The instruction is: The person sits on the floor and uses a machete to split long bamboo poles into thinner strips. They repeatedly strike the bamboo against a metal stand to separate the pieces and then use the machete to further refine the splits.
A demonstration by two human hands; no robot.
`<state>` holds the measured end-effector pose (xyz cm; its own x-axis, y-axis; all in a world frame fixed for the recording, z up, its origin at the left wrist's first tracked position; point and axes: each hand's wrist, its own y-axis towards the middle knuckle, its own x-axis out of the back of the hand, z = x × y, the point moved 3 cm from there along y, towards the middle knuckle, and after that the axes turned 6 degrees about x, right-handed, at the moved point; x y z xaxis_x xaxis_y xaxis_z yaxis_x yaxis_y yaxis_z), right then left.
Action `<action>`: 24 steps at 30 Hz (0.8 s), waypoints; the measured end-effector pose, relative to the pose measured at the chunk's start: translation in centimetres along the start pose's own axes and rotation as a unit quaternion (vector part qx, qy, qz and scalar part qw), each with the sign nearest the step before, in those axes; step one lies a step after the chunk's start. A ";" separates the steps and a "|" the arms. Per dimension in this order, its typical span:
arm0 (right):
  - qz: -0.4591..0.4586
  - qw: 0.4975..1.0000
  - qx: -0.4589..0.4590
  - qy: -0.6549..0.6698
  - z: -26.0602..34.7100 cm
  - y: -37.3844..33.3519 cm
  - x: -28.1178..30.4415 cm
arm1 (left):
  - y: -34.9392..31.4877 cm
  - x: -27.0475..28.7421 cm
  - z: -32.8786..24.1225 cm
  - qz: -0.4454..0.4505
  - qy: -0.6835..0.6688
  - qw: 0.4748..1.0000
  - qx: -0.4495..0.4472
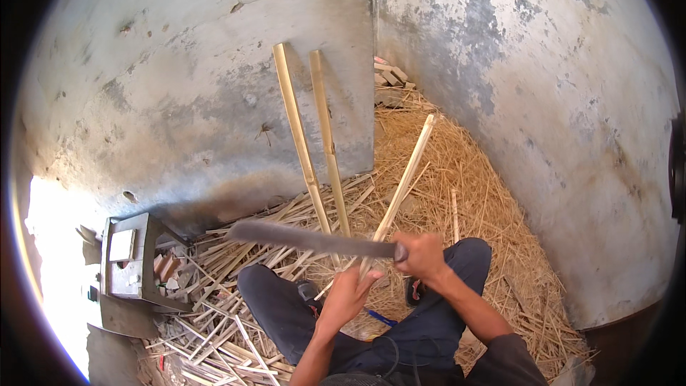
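Observation:
My right hand (423, 256) is closed around the handle of a machete (314, 238). Its long dark blade, slightly blurred, points left and passes across a pale split bamboo strip (406, 174). Below the blade, my left hand (346, 299) grips the strip's lower part, its thumb along the side. The strip slants up and away to the right; a thinner piece shows beside it. Whether the blade touches the bamboo I cannot tell. Two longer bamboo lengths, one on the left (296, 129) and one on the right (323, 111), lean against the wall beyond my hands.
Many cut strips (239, 347) litter the floor at left, and straw-like shavings (500, 243) heap up at right. A wooden box-like stand (132, 261) is at far left. Bricks (391, 73) lie in the corner between two worn walls. My bent legs frame the work; a blue object (381, 318) lies between them.

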<state>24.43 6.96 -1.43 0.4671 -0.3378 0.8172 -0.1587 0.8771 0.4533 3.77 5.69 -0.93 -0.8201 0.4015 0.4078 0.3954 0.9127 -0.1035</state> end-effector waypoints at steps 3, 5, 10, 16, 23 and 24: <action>-0.067 0.991 -0.107 0.036 -4.8 2.6 1.3 | -1.9 0.0 1.0 0.003 -0.029 0.998 0.052; -0.089 0.981 -0.165 0.049 -7.2 3.7 2.5 | -3.2 -0.3 2.1 0.007 -0.038 0.996 0.082; -0.009 0.999 -0.037 0.005 -6.7 2.6 1.0 | -2.6 -0.7 2.6 0.001 -0.025 0.998 0.050; -0.085 0.990 -0.112 0.018 -12.5 5.9 3.7 | -6.2 1.0 2.4 0.007 0.025 0.991 0.128; -0.080 0.971 -0.224 0.024 -13.8 4.0 5.3 | -7.2 2.2 2.4 0.066 -0.048 0.994 0.071; -0.070 0.970 -0.229 0.042 -13.2 3.8 5.1 | -6.6 2.5 2.5 0.077 -0.082 0.990 0.088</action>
<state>37.64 13.07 -0.24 0.5276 -0.4522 0.7191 0.3058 0.8909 0.3359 -1.91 0.82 -1.50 -0.8171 0.5313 0.2238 0.4551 0.8327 -0.3154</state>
